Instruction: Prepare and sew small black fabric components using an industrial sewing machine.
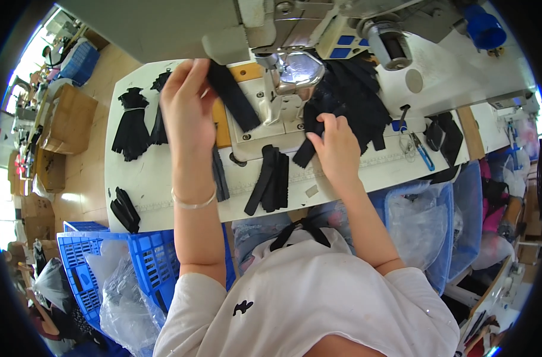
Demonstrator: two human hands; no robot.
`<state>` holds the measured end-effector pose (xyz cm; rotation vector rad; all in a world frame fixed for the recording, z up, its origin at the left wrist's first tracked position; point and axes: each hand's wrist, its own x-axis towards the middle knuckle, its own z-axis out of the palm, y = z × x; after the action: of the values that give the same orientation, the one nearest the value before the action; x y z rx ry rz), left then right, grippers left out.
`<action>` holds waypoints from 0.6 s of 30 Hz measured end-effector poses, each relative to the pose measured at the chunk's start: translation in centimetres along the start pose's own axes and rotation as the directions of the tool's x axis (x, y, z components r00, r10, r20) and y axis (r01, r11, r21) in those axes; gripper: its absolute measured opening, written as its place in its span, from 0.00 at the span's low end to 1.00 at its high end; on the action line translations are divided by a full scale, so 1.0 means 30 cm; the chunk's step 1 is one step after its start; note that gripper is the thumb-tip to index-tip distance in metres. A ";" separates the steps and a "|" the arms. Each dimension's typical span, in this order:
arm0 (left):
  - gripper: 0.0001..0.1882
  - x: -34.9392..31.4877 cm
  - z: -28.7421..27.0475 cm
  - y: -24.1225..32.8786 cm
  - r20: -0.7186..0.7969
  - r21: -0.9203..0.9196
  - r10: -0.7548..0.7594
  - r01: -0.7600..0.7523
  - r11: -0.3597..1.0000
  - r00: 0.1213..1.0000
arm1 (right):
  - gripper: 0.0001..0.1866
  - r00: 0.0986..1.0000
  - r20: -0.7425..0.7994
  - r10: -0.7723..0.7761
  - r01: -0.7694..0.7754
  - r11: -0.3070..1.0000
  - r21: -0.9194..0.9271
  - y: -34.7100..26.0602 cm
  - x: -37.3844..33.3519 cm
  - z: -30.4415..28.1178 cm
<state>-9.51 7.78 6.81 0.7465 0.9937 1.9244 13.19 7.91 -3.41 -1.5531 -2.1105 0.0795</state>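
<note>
My left hand [190, 107] is raised at the left of the sewing machine's needle area, its fingers closed on one end of a black fabric strip [234, 100]. The strip slants down to the right over the machine's metal plate [253, 128]. My right hand [337, 152] is at the near edge of a pile of black strips [348, 95], thumb and fingers bent around a short black strip [305, 153] that sticks out toward me. The sewing machine [286, 101] stands between my hands. Nearer me lies a small fanned bunch of black strips [268, 181].
Tied black bundles [131, 125] and a loose black stack [126, 209] lie at the table's left. Blue-handled snips [423, 153] lie at the right. A blue crate [155, 268] and a blue bin [443, 238] stand below the table edge. A ruler strip [354, 170] runs along the front.
</note>
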 end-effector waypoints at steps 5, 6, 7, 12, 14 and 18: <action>0.07 -0.167 -0.272 -0.004 -0.122 0.578 0.007 0.065 0.814 0.992 | 0.16 0.996 -0.078 0.054 -0.032 0.963 0.267 0.035 -0.010 -0.025; 0.10 -0.197 -0.311 -0.049 -0.127 0.564 -0.010 0.081 0.822 0.992 | 0.15 0.990 -0.141 0.006 0.028 0.970 0.243 0.052 -0.004 -0.032; 0.10 -0.212 -0.354 -0.096 -0.184 0.652 -0.015 0.133 0.746 0.983 | 0.14 0.984 -0.172 0.051 0.008 0.945 0.328 0.051 -0.001 -0.052; 0.08 -0.223 -0.372 -0.159 -0.279 0.890 0.007 0.256 0.376 0.960 | 0.15 0.918 -0.321 0.231 -0.095 0.917 0.388 0.096 0.028 -0.199; 0.09 -0.234 -0.307 -0.160 0.067 0.995 0.338 -0.036 -0.097 0.939 | 0.14 0.893 -0.331 0.306 -0.142 0.887 0.439 0.151 0.031 -0.228; 0.10 -0.300 -0.070 -0.151 0.311 0.914 0.233 -0.357 0.194 0.921 | 0.10 0.931 -0.282 0.232 -0.115 0.919 0.377 0.226 0.002 -0.181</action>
<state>-5.00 0.82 0.74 1.8498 2.1509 1.2923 21.47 8.93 -0.98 -1.4211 -1.5970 0.2398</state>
